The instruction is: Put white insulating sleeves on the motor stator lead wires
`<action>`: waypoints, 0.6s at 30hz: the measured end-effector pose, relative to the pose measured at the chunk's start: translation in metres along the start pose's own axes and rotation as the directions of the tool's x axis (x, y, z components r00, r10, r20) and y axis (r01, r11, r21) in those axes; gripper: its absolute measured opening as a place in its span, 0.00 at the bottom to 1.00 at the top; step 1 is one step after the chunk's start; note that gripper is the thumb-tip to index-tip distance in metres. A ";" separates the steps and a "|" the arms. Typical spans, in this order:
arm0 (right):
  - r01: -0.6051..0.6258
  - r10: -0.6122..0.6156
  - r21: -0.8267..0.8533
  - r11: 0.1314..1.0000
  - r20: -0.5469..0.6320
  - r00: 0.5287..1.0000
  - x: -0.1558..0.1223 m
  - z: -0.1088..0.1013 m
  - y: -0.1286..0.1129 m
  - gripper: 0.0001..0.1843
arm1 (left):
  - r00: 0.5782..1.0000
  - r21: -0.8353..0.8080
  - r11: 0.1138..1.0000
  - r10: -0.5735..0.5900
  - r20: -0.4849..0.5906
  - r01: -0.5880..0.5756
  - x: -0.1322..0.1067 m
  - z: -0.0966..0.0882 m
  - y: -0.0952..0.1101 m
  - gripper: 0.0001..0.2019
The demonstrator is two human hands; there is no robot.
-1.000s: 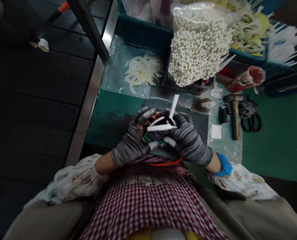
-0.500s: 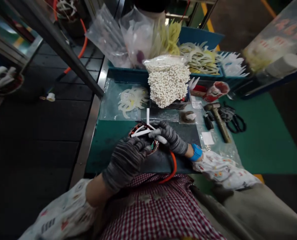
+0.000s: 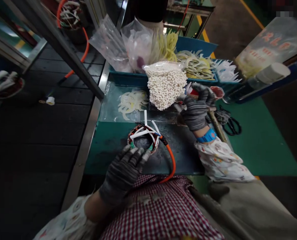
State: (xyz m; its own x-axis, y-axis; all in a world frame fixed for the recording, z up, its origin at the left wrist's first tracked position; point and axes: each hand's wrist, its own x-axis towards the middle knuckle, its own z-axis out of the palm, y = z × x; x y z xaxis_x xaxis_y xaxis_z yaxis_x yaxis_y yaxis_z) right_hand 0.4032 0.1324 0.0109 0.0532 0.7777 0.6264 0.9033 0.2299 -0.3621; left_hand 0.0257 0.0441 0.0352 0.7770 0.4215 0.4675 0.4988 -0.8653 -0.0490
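A ring-shaped wound motor stator [image 3: 130,134], with white sleeves sticking up from its windings and an orange cable [image 3: 172,156] leading off its right side, lies on a dark mat. My left hand [image 3: 125,171], in a grey striped glove, rests its stretched-out fingers on the ring's near edge. Farther back, my right hand [image 3: 194,108], gloved too with a blue band at the wrist, hovers right of the bag of small white pieces [image 3: 165,86]. Its thumb and fingers are spread, and no object shows between them. It covers part of the hammer [image 3: 217,126] and the small items there.
Blue bins [image 3: 128,78] along the back hold pale curved strips [image 3: 198,66] and white pointed pieces [image 3: 227,70]. More strips [image 3: 132,101] lie on clear plastic at left. Black-handled scissors [image 3: 232,125] and a capped bottle [image 3: 258,81] are at right. A metal post [image 3: 63,50] slants across the left.
My right hand has left the stator and moved back and right toward the bag and hammer. My left hand has drawn slightly nearer to me, its fingers straighter on the ring.
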 end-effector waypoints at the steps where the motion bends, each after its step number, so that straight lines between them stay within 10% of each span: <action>1: -0.017 0.017 -0.005 1.000 -0.019 1.000 0.003 0.002 -0.002 0.15 | 0.999 -0.023 1.000 0.002 -0.033 -0.003 0.000 0.005 -0.004 0.21; 7: -0.109 0.134 0.312 0.944 -0.060 0.989 -0.005 -0.022 -0.051 0.06 | 0.994 -0.097 0.992 -0.085 -0.074 0.078 -0.005 0.019 -0.007 0.22; 13: -0.313 0.360 0.703 0.638 0.087 0.929 -0.028 -0.093 -0.126 0.06 | 0.973 -0.152 0.966 -0.222 -0.067 0.210 -0.012 0.023 0.009 0.19; 15: -0.421 0.338 0.660 0.622 0.260 0.905 -0.040 -0.097 -0.144 0.06 | 0.964 -0.165 0.958 -0.252 -0.090 0.235 -0.010 0.030 0.013 0.16; 18: -0.398 0.346 0.639 0.658 0.213 0.914 -0.063 -0.081 -0.158 0.05 | 0.936 -0.167 0.943 -0.314 -0.156 0.289 -0.006 0.042 0.018 0.12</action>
State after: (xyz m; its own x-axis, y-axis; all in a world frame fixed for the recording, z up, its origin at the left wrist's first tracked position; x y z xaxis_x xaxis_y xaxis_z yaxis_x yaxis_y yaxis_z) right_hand 0.2913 -0.0001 0.0852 0.2706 0.9146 0.3005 0.3010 0.2161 -0.9288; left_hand 0.0462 0.0370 -0.0052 0.5108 0.6244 0.5910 0.6307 -0.7393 0.2359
